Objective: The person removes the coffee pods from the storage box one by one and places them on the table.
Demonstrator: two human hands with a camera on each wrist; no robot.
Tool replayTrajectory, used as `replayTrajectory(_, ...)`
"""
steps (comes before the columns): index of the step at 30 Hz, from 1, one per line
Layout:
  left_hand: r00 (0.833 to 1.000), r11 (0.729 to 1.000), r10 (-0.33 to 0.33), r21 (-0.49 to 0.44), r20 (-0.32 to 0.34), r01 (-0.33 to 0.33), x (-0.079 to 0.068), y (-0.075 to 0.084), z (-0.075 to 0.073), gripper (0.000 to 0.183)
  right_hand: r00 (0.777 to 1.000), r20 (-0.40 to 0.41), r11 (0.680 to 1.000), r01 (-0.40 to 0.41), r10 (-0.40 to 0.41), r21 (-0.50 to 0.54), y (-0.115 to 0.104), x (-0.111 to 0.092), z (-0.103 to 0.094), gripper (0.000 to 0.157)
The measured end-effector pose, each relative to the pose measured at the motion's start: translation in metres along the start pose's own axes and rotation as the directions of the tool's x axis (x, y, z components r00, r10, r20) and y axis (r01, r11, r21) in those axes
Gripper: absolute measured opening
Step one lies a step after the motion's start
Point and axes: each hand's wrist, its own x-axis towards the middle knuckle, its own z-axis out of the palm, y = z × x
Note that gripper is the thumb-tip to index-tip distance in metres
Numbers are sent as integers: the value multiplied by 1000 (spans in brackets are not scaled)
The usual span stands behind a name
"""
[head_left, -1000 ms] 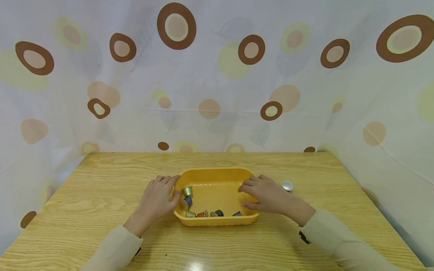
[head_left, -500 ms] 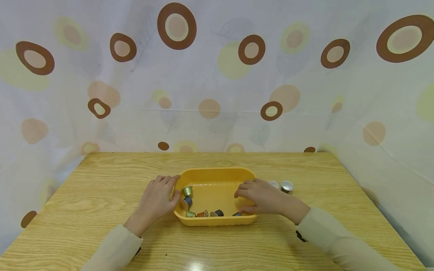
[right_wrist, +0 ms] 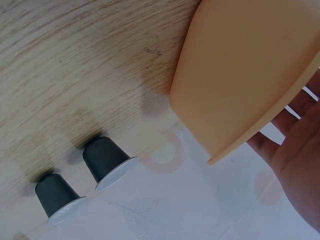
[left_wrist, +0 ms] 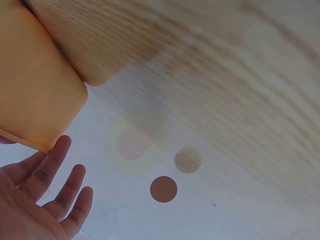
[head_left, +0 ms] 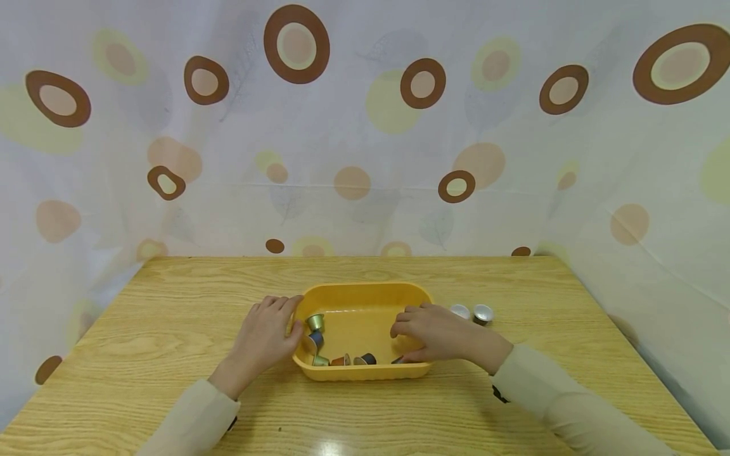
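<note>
A yellow plastic basin [head_left: 365, 373] stands on the table with several coffee capsules inside. My left hand [head_left: 263, 339] holds its left rim, thumb inside and fingers along the outside; the left wrist view shows the fingertips at the basin wall [left_wrist: 40, 85]. My right hand [head_left: 439, 335] reaches over the right end, fingers loosely bent and spread inside the basin. Its thumb is right at a dark blue capsule [head_left: 397, 360], which it partly hides. A gold capsule [head_left: 315, 322], a blue capsule [head_left: 314, 341], a red-brown capsule [head_left: 340, 360] and a black capsule [head_left: 366, 359] lie along the walls.
Two dark capsules with silver lids, a nearer one [right_wrist: 106, 159] and a farther one [right_wrist: 55, 196], stand on the wooden table [head_left: 171, 316] right of the basin. A patterned cloth [head_left: 353, 126] hangs behind and at the sides.
My right hand has moved left and deeper over the basin, its thumb coming to the dark blue capsule. A second silver-lidded capsule has come into view behind it. The left hand stays put.
</note>
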Motion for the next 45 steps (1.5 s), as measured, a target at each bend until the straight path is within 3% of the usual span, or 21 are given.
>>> replayTrajectory(19, 1000, 1000, 1, 0, -6, -1, -1, 1, 0, 41, 995, 97, 1000, -15, 13, 17, -4, 6, -2, 33)
replayTrajectory(28, 1000, 1000, -14, -1, 9, 14, 0, 2, 0, 41, 993, 113, 999, -25, 21, 33, -5, 9, 1, 27)
replayTrajectory(45, 1000, 1000, 3, 1, -24, -3, -1, 1, 1, 41, 989, 146, 998, -32, 25, 46, -3, 13, 6, 24)
